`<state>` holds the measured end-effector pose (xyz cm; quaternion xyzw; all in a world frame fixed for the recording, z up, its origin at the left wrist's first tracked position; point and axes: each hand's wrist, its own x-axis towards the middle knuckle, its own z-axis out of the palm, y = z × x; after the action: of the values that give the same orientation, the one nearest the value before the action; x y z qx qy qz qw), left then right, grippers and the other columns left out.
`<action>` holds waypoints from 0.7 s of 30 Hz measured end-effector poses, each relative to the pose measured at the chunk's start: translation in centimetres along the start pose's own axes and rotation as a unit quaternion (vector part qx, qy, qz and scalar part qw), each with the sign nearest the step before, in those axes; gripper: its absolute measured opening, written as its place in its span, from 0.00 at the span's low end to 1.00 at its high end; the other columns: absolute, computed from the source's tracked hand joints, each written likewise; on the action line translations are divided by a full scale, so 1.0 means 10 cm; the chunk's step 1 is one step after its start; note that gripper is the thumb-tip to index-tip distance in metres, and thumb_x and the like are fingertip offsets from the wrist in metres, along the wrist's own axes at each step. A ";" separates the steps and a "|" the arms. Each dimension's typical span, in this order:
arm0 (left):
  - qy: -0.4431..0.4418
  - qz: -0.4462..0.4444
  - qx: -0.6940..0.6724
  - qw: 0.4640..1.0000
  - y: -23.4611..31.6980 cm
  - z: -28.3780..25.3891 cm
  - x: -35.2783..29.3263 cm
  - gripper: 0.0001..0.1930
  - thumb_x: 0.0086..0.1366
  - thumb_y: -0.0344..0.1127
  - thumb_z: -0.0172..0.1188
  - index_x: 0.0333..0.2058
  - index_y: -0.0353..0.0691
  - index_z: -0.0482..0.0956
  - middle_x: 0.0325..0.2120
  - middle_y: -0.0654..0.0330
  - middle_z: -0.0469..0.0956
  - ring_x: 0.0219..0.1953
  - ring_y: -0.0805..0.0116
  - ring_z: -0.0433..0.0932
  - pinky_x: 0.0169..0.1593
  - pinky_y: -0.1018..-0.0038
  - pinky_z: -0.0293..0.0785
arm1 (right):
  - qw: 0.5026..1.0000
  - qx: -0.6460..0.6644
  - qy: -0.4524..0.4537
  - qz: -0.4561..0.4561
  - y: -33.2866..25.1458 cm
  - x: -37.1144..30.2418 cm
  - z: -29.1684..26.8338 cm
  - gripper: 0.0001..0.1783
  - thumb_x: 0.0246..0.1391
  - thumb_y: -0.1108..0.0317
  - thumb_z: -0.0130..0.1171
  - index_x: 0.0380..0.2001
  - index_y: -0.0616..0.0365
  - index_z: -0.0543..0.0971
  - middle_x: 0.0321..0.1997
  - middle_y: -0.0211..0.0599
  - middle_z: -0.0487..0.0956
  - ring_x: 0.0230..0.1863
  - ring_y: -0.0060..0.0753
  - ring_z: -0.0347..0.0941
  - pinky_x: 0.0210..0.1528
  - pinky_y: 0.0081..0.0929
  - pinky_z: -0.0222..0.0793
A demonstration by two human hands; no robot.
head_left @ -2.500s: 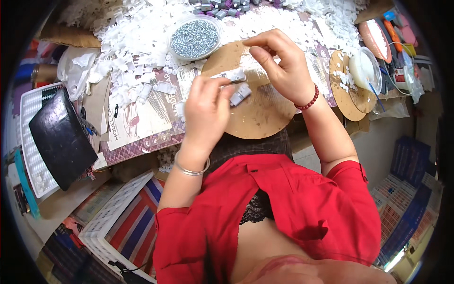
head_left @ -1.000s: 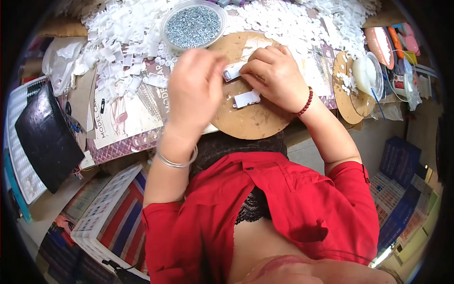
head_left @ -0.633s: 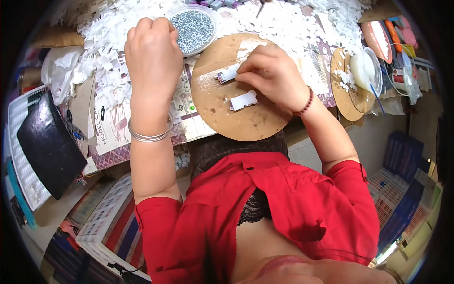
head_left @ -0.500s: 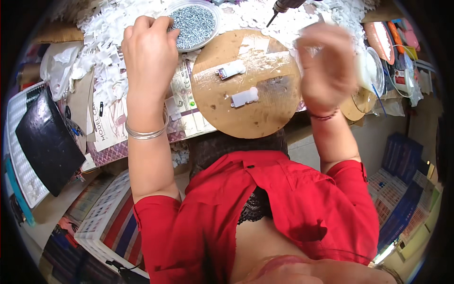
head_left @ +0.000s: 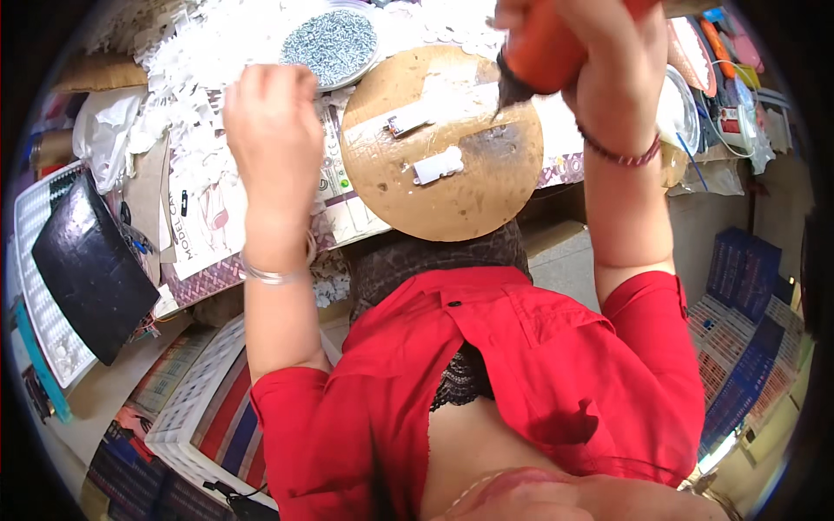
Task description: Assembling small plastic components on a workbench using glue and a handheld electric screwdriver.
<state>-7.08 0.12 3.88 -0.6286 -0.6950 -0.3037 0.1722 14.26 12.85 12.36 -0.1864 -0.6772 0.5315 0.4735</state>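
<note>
Right hand: the right hand is clenching its grip around an orange power screwdriver, held above the far right edge of the round wooden board.
Tool axis: its dark tip is pointing down and left toward the board, the long axis running diagonally.
Left hand: the left hand is hovering loosely curled near the bowl of screws; whether it is pinching a screw, I cannot tell.
Workpieces: two small white parts are lying on the board, long axes running left-right, slightly tilted.
Progress: judging by this, parts are laid out; driving is not begun.
Worktop: white scraps are littering it.
</note>
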 end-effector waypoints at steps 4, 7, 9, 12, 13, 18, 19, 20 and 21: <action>-0.057 0.000 -0.034 0.998 0.20 -0.07 -0.38 0.03 0.59 0.28 0.66 0.32 0.39 0.82 0.30 0.57 0.76 0.34 0.56 0.73 0.40 0.63 0.70 | 0.994 0.032 0.005 0.104 -0.12 -0.44 0.07 0.27 0.53 0.70 0.64 0.52 0.67 0.66 0.27 0.35 0.78 0.22 0.23 0.72 0.26 0.21 0.69; -0.081 0.015 -0.149 0.985 0.46 -0.06 -0.64 0.06 0.56 0.26 0.66 0.32 0.40 0.80 0.31 0.59 0.74 0.34 0.57 0.72 0.40 0.62 0.68 | 0.991 0.088 0.005 0.098 -0.08 -0.49 0.06 0.42 0.51 0.70 0.66 0.65 0.69 0.57 0.27 0.36 0.77 0.21 0.22 0.71 0.25 0.20 0.68; -0.071 -0.001 -0.183 0.980 0.60 -0.03 -0.69 0.07 0.55 0.26 0.69 0.33 0.40 0.82 0.30 0.59 0.75 0.34 0.57 0.72 0.39 0.64 0.69 | 0.990 0.106 0.010 0.096 -0.09 -0.48 0.07 0.43 0.52 0.71 0.66 0.66 0.68 0.55 0.27 0.35 0.77 0.21 0.22 0.70 0.24 0.20 0.68; -0.048 -0.013 -0.212 0.976 0.70 0.00 -0.74 0.08 0.55 0.25 0.69 0.35 0.38 0.82 0.31 0.57 0.76 0.34 0.56 0.73 0.38 0.65 0.70 | 0.991 0.099 0.004 0.092 -0.12 -0.42 0.07 0.40 0.54 0.72 0.65 0.66 0.66 0.56 0.28 0.34 0.76 0.22 0.22 0.70 0.25 0.21 0.67; -0.040 -0.011 -0.216 0.975 0.72 -0.01 -0.74 0.08 0.56 0.24 0.68 0.35 0.38 0.82 0.31 0.56 0.76 0.33 0.56 0.73 0.38 0.65 0.70 | 0.994 0.078 -0.005 0.079 -0.10 -0.39 0.05 0.39 0.56 0.73 0.64 0.66 0.66 0.56 0.30 0.33 0.76 0.24 0.22 0.71 0.25 0.21 0.67; -0.062 -0.173 -0.284 0.941 0.62 -0.04 -0.79 0.04 0.62 0.24 0.63 0.35 0.35 0.80 0.31 0.54 0.78 0.32 0.57 0.77 0.37 0.65 0.74 | 0.958 -0.234 -0.026 -0.162 0.27 -0.68 -0.08 0.37 0.42 0.72 0.75 0.55 0.62 0.68 0.48 0.40 0.73 0.45 0.36 0.69 0.44 0.31 0.69; -0.070 -0.211 -0.312 0.924 0.62 -0.06 -0.80 0.03 0.63 0.24 0.61 0.36 0.34 0.80 0.31 0.53 0.78 0.31 0.59 0.78 0.36 0.67 0.74 | 0.947 -0.266 -0.073 -0.166 0.32 -0.81 -0.05 0.36 0.38 0.71 0.77 0.52 0.60 0.70 0.50 0.42 0.73 0.49 0.43 0.70 0.48 0.35 0.70; -0.078 -0.248 -0.339 0.904 0.60 -0.07 -0.81 0.03 0.65 0.24 0.60 0.37 0.33 0.80 0.30 0.53 0.78 0.30 0.61 0.79 0.35 0.68 0.75 | 0.932 -0.296 -0.118 -0.171 0.37 -0.94 -0.01 0.35 0.35 0.69 0.79 0.48 0.59 0.73 0.53 0.43 0.73 0.53 0.49 0.70 0.52 0.40 0.71; -0.068 -0.256 -0.366 0.892 0.58 -0.03 -0.85 0.03 0.67 0.25 0.60 0.37 0.32 0.80 0.30 0.54 0.78 0.29 0.66 0.79 0.33 0.72 0.75 | 0.917 -0.337 -0.190 -0.098 0.45 -1.08 0.01 0.33 0.37 0.70 0.77 0.49 0.56 0.73 0.50 0.44 0.75 0.53 0.53 0.70 0.53 0.42 0.70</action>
<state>-0.18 -6.47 0.08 -0.4669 -0.6816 -0.5263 -0.2011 18.26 6.26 3.51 -0.1631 -0.9083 0.2482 0.2947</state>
